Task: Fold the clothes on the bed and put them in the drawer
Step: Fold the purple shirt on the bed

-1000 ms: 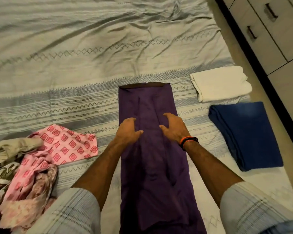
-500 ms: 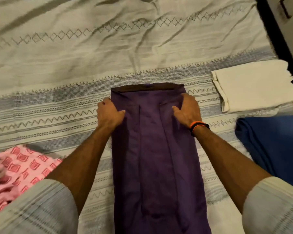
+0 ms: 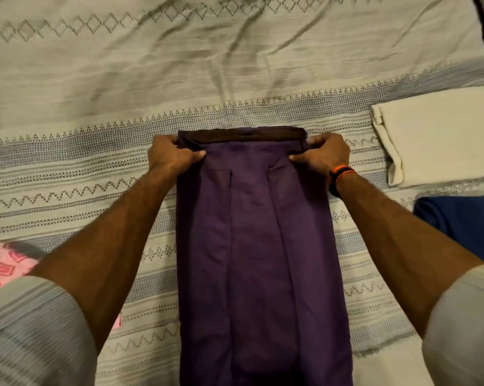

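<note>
Head view. Purple garment [image 3: 257,246], folded into a long narrow strip, lies flat on the bed [image 3: 235,65], running from the bottom edge of the frame up to a dark band at its far end. Left hand [image 3: 170,156] grips the far left corner of the strip: thumb on top of the cloth, fingers [image 3: 165,140] curled over the edge. Right hand [image 3: 323,154] grips the far right corner in the same manner, thumb pressed on the cloth and fingers curled round the edge. Right wrist carries an orange and black band [image 3: 339,175]. Both forearms extend along either side of the strip.

Folded cream cloth [image 3: 441,135] lies on the bed to the right of the strip, well apart from it. Folded blue cloth [image 3: 463,224] lies just nearer than the cream one, at the right edge. Pink patterned cloth [image 3: 1,266] shows at the left edge, partly hidden by the left sleeve [image 3: 32,335].
</note>
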A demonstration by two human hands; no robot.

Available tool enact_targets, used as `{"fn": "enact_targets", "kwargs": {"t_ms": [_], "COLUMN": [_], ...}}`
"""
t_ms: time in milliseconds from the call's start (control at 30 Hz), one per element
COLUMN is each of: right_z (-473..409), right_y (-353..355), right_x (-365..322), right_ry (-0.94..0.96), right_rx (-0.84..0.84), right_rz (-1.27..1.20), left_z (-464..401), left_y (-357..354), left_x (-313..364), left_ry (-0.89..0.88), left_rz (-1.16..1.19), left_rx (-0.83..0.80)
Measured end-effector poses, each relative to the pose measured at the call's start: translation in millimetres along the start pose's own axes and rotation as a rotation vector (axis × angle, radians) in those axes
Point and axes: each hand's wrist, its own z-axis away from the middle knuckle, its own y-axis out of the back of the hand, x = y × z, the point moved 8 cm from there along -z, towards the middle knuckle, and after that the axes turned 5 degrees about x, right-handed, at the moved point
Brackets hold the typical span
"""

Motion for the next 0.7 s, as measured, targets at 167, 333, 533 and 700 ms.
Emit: {"fn": "enact_targets", "kwargs": {"t_ms": [167,333,533,700], "right_z": [-10,-13,12,50], "right_y": [1,-1,11,39], "right_x": [-8,-17,-23,-24], "right_ry": [0.007,0.084,0.213,0.348], "right_rx": [-0.079,-0.163,-0.163,-0.135], "right_rz": [-0.189,-0.221,-0.217,-0.146], "left_z": [-5,-4,29,86], "left_y": [0,8,22,36], "left_x": [11,20,41,53], "left_ry": [-0.077,-0.136,-0.243,-0.355], "left_rz": [0.011,-0.012,-0.036,-0.130], "left_rx": [0.011,-0.010,-0.043,-0.088]}}
